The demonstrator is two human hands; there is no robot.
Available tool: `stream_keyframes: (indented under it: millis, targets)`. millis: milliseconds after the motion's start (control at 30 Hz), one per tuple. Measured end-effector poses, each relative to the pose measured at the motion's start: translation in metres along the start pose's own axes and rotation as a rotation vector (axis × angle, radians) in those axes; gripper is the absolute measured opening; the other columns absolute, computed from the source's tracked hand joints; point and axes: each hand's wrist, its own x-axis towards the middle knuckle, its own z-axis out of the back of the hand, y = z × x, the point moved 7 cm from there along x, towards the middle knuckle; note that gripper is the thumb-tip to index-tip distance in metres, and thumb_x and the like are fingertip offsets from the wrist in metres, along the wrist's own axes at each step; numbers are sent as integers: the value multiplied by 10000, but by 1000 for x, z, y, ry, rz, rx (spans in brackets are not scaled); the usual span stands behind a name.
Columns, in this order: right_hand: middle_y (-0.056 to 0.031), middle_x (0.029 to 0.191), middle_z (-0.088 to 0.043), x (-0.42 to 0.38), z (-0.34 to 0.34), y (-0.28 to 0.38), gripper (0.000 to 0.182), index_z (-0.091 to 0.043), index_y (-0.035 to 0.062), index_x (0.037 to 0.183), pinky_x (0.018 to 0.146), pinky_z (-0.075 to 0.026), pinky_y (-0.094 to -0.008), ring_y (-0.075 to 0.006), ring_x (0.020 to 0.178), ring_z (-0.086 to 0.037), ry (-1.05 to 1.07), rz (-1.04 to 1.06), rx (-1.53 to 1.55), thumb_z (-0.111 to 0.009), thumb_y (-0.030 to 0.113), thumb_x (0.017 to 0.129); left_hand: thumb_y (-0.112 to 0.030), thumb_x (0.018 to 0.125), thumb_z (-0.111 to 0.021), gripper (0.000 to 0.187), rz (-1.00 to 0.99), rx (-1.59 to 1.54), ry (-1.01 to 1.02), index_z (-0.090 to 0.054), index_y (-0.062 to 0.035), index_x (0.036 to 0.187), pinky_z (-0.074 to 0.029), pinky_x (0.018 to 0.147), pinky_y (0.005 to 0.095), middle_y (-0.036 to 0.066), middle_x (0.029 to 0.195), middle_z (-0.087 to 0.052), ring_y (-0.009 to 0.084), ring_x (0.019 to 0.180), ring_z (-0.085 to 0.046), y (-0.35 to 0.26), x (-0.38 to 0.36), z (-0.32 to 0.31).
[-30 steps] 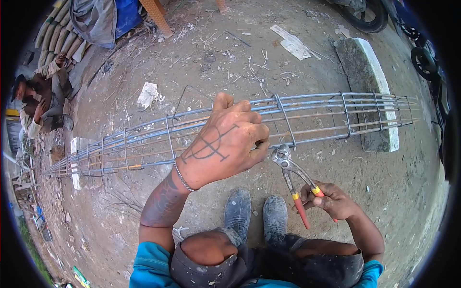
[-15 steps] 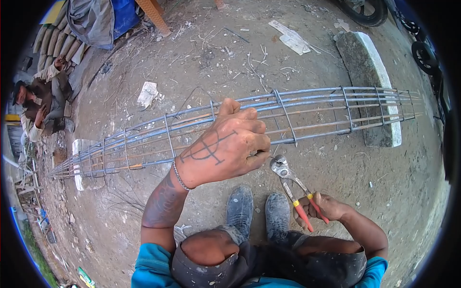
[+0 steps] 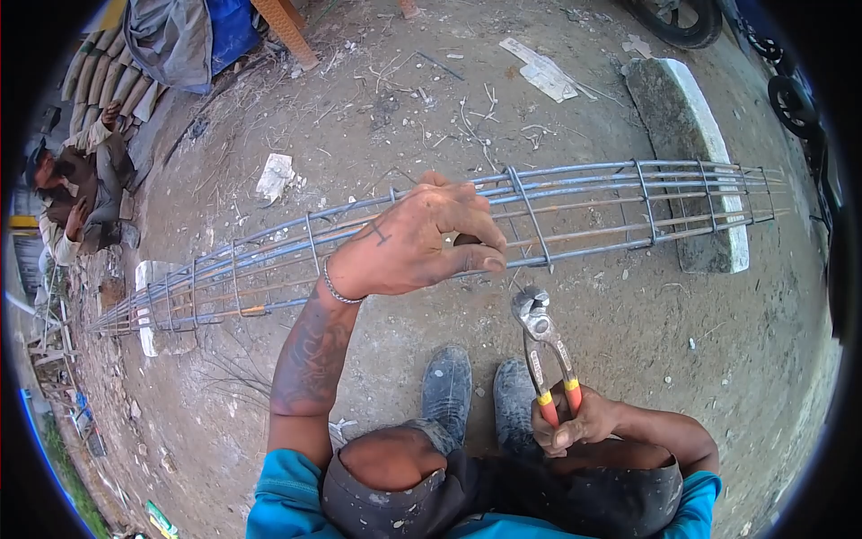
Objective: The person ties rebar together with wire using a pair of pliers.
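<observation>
A long rebar cage (image 3: 588, 239) of bars and square stirrups runs across the view in front of my knees. My left hand (image 3: 422, 235) is over its middle, palm down, fingers curled and thumb close to the index fingertip. What they pinch, if anything, I cannot make out; the hand hides part of the bars. My right hand (image 3: 576, 420) is closed around the red and yellow handles of a pair of end-cutting pincers (image 3: 544, 340). The pincers point up and stand a little short of the near bar, their jaws apart from the cage.
Concrete blocks (image 3: 669, 112) at right and a white block (image 3: 148, 337) at left lie beneath the cage ends. Another person (image 3: 85, 189) sits at far left. Paper scraps (image 3: 539, 72) and wire bits litter the ground. A motorcycle wheel (image 3: 687, 22) stands at upper right.
My right hand has closed around the pincers' handles, which have drawn together and swung more upright. My left hand has rolled and shifted slightly up and left, bringing the thumb into view.
</observation>
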Motion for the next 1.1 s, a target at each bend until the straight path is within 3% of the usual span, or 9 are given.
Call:
stream_keyframes:
  millis: [100,167,200,300,433,633,767,933,1100]
  targets:
    - [-7,572,-466,9,7,15,385,-454,67,664,501,-397,-298,-126,520,-469,-65,59,-223,-725,274,844,-230,704,-786,179,-14,51,-26,-691,-98,780,-334,791,357,3,708,-536,179,762,-501,-10,1,9]
    - [-26,552,-474,1,45,50,414,-466,53,655,511,-411,-324,-143,520,-474,-702,21,-1167,-741,317,815,-207,703,-784,162,-97,338,-46,-685,-98,771,-335,782,359,0,693,-525,179,739,-495,-47,1,8]
    - [-56,539,-471,-1,63,49,432,-479,40,668,520,-416,-346,-159,521,-471,-808,-20,-1074,-737,360,801,-185,702,-781,147,-176,622,-71,-679,-97,762,-335,773,361,-2,678,-513,179,716,-489,-63,-1,4]
    - [-64,537,-471,9,45,23,447,-484,41,665,519,-406,-353,-161,519,-448,-609,-40,-679,-711,395,819,-162,701,-776,134,-192,507,-192,-669,-96,748,-336,773,360,0,652,-491,181,684,-477,-51,6,4]
    - [-57,557,-466,18,19,18,461,-489,49,668,526,-391,-364,-170,532,-426,-393,7,-705,-694,429,830,-229,730,-762,166,-2,33,-125,-678,-86,738,-352,740,349,6,639,-505,176,681,-470,-10,-3,11]
    - [-130,673,-533,17,12,35,383,-543,35,812,653,-435,-401,-310,652,-545,-339,99,-1082,-664,395,864,-217,770,-737,163,70,340,-339,-675,-67,756,-346,734,327,14,656,-527,174,657,-466,-29,-4,37]
    - [-151,832,-594,-17,34,54,235,-581,-19,989,737,-470,-412,-359,759,-596,-508,639,-1123,-562,210,938,-182,794,-722,139,162,495,-467,-669,-54,806,-347,734,332,32,679,-528,178,648,-461,-31,-13,47]
    - [-133,781,-572,-126,104,92,217,-557,-3,1097,593,-465,-336,-198,657,-560,-1520,553,-997,-587,118,920,-163,831,-694,134,198,441,-469,-666,-33,820,-372,612,308,42,688,-526,157,630,-473,-46,-25,47]
    - [-233,1069,-591,-214,185,173,402,-513,-18,1162,833,-474,-455,-399,988,-587,-2015,386,-1558,-648,219,867,-123,834,-675,120,326,173,-388,-673,-5,854,-406,534,274,61,677,-579,111,571,-503,-69,-19,37]
